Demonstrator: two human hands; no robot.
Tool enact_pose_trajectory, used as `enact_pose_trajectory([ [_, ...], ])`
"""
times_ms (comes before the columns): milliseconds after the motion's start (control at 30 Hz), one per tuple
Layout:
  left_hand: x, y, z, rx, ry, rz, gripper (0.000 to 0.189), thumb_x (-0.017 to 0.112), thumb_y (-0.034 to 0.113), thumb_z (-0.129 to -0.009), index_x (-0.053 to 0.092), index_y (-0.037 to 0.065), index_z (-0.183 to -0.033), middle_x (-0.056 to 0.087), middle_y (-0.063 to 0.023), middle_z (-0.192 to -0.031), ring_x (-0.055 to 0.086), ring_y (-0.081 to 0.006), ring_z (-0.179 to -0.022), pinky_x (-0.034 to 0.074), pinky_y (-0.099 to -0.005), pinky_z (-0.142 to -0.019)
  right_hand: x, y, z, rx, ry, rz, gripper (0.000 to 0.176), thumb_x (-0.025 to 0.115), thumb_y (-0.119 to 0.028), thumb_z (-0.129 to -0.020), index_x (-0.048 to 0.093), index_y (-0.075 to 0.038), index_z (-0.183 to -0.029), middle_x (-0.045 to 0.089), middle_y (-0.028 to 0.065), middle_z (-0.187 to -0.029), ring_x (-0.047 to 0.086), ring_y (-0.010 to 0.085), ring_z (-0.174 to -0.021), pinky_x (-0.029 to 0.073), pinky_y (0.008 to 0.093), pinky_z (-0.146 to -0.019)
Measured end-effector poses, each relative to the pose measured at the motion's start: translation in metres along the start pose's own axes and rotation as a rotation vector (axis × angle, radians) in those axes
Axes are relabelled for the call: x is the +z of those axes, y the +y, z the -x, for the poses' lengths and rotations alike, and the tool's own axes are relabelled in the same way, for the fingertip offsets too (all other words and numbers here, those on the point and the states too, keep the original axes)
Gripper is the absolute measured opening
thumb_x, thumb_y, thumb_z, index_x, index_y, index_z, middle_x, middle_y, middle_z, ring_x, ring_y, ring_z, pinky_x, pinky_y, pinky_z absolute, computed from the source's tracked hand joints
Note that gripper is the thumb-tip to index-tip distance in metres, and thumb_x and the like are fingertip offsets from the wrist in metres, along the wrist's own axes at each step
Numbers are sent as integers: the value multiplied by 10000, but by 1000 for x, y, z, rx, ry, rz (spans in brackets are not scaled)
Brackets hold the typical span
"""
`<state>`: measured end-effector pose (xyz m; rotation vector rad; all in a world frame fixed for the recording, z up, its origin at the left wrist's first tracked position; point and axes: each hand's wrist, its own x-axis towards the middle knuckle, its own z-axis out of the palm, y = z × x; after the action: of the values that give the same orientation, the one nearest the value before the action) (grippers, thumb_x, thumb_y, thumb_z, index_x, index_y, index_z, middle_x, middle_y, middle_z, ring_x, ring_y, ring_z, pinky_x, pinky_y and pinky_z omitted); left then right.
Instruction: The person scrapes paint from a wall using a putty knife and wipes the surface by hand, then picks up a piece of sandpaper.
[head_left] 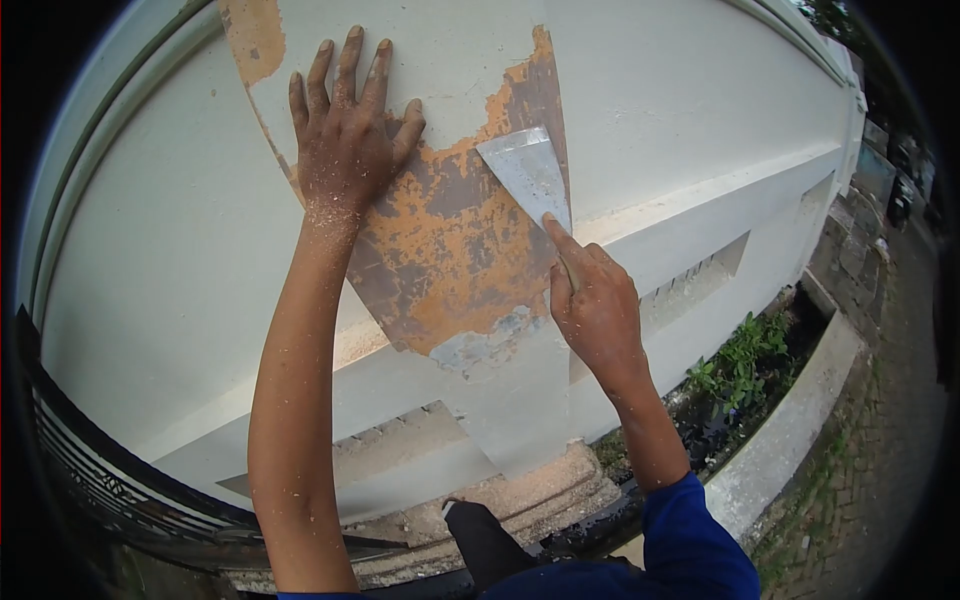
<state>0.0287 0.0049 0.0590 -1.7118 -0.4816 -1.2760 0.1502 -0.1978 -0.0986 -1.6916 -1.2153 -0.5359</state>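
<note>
Outdoor site beside a street: white rendered masonry boundary wall (700, 110) with peeled patch, concrete-edged planter strip (790, 420) holding green weeds (740, 360), brick-paved footpath (880, 450).

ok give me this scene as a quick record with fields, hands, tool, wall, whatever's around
wall: painted white, with a moulded ledge across it
patch: paint gone, orange and grey-brown beneath
left hand: open, fingers spread, flat on the patch's upper left edge
right hand: shut on the scraper, forefinger along its blade
scraper: wide metal blade lying against the patch's right edge
nearby: plants at the wall's foot, brick paving to the right
</note>
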Motion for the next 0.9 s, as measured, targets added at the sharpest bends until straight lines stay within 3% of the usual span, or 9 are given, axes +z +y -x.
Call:
enact_pose_trajectory([
  [100,0,-1,-1,16,1,-51,596,570,493,-869,495,242,-1405,374,-32,-1515,270,-247,-1427,137,-500,-1195,-2,-6,-7,-28,51,21,502,616,-60,-849,567,-98,-1347,573,133,-727,583,218,-555,495,353,-511],
  [200,-1,-1,0,22,1,-45,592,568,493,-869,501,240,-1401,373,-33,-1515,270,-246,-1427,137,-502,-1194,-6,-8,-4,27,-21,5,500,618,-60,-848,567,-89,-1344,570,129,-725,574,217,-547,493,354,-511],
  [500,-1,0,0,19,-7,-57,597,563,491,-868,494,242,-1406,364,-32,-1520,265,-246,-1428,130,-495,-1197,-7,-7,-6,-28,9,-25,484,615,-45,-848,579,-84,-1330,563,131,-698,579,220,-551,486,346,-493],
  [600,-1,0,0,10,6,16,616,558,463,-899,409,242,-1455,318,-30,-1540,241,-253,-1440,185,-522,-1185,0,-3,-4,-46,33,-40,481,617,-42,-849,581,-80,-1327,560,132,-693,589,222,-567,492,344,-510],
  [700,-1,0,0,9,-7,-13,615,562,466,-896,417,243,-1450,324,-33,-1537,245,-257,-1438,188,-521,-1184,1,-12,-13,-6,38,-75,507,612,8,-845,567,-87,-1341,559,126,-685,547,223,-605,477,382,-607],
  [800,-1,0,0,13,-4,-12,615,562,474,-894,423,245,-1447,330,-34,-1534,252,-259,-1435,193,-519,-1183,-3,-15,-12,-5,28,-78,508,613,8,-843,567,-86,-1340,566,127,-692,553,221,-610,480,378,-608],
  [900,-3,0,0,10,-5,-14,610,555,477,-896,426,244,-1445,332,-33,-1533,254,-259,-1434,194,-518,-1182,-2,-1,1,-65,27,-41,481,611,-43,-854,578,-91,-1331,553,113,-693,572,205,-546,489,345,-507],
])
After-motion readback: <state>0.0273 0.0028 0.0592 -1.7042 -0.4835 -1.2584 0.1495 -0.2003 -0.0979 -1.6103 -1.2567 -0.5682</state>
